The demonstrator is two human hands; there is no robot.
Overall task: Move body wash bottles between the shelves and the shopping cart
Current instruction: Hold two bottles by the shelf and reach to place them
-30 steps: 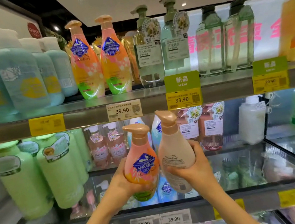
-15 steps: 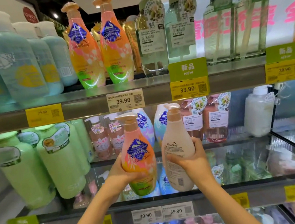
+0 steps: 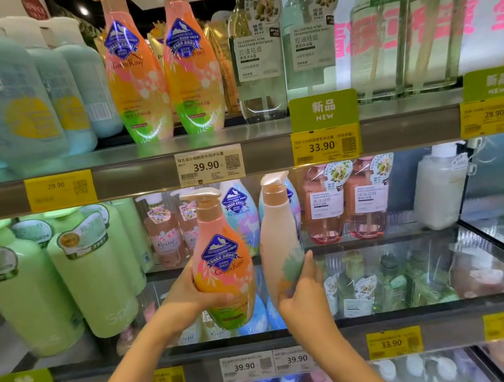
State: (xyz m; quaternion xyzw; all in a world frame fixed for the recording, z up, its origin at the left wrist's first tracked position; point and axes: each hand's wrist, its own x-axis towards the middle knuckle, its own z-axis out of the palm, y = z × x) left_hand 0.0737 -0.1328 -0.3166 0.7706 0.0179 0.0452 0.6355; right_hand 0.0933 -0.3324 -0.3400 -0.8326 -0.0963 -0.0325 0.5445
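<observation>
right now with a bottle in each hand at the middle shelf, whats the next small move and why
Probably ease the cream-backed bottle forward and down onto the middle shelf. The right hand holds it only loosely, fingers spread along its side, and it hangs upright above the shelf by the blue bottles. The left hand grips the orange bottle firmly, so that one can wait.

1 head-worn, wide-angle view faces straight ahead at the store shelves (image 3: 132, 178) from close range, roughly level with the middle shelf. Both forearms rise from the bottom edge; shelf lines bow toward the frame's edges.
</observation>
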